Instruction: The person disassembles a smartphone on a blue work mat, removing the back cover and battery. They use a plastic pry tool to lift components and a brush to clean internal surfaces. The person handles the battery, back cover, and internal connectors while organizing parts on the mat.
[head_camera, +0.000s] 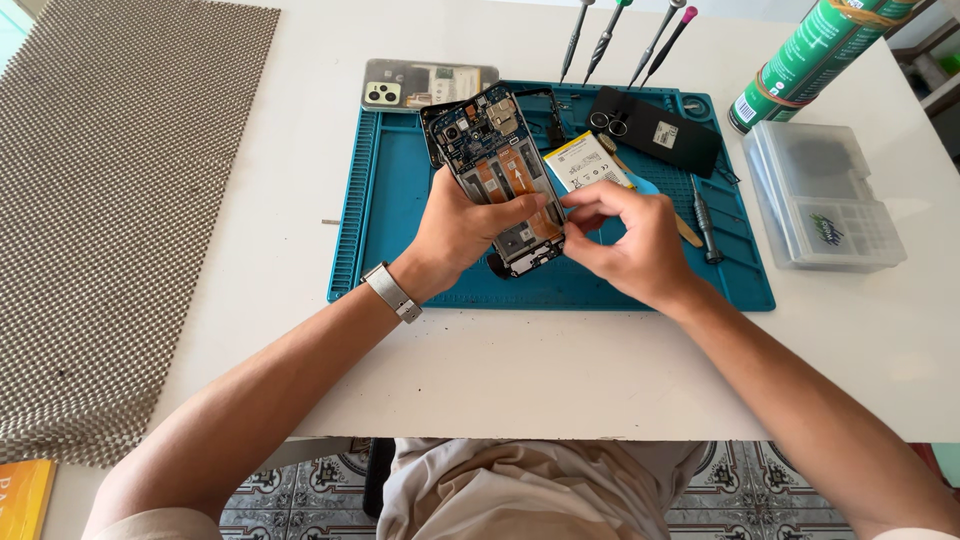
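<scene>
**Holding an opened phone over the blue mat**

Seen from your head camera, your left hand (462, 228) has its grip clenched around the opened phone (503, 178), tilted above the blue work mat (400, 220) on the desk (560, 370). Your right hand (630, 240) pinches at the phone's right edge, near its lower half; what it pinches is too small to tell. The bare boards and orange flex strips look fragile, so hold the stiff frame by its edges. A battery (588, 162) lies just behind, screwdrivers (625, 40) beyond.
</scene>
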